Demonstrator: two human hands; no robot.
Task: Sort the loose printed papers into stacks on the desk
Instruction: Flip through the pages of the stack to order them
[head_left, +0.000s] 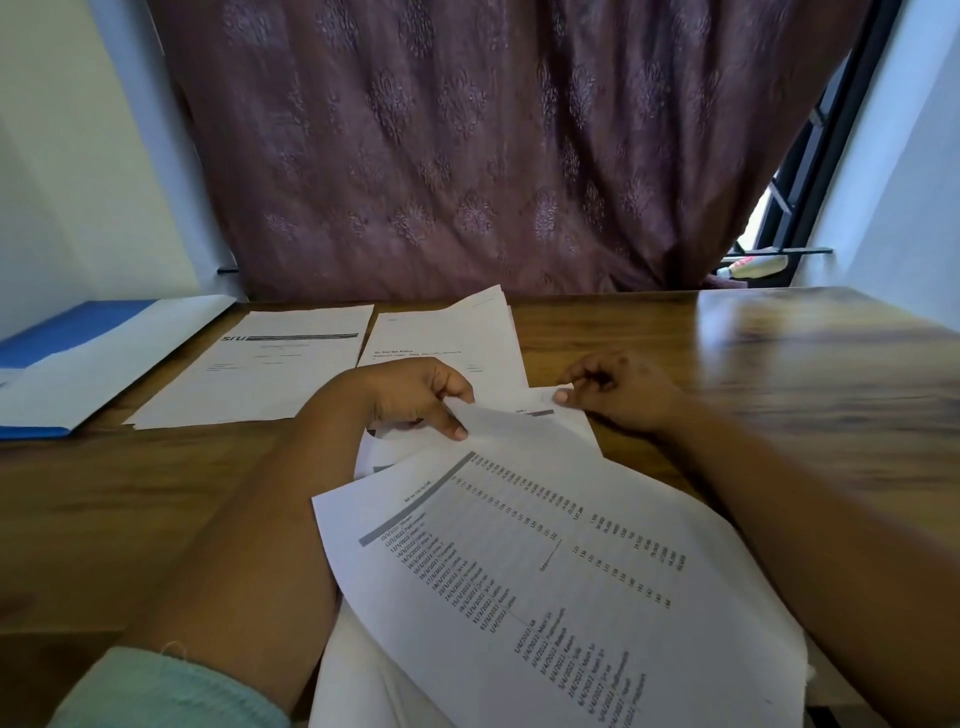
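A printed sheet with a table of dates and numbers (545, 561) lies tilted across the near middle of the wooden desk (779, 364), on top of more loose papers (374, 675). My left hand (415, 400) pinches its far corner between thumb and fingers. My right hand (618, 389) pinches the corner of another sheet (545, 410) just beneath it. Further back lie two flat stacks: one with a dark header bar (270, 364) on the left and one with a small bold line of text (441, 343) beside it.
An open blue-and-white folder (88, 358) lies at the desk's far left. A maroon patterned curtain (493, 156) hangs behind the desk. A window frame with a small tube on the sill (758, 267) is at the far right.
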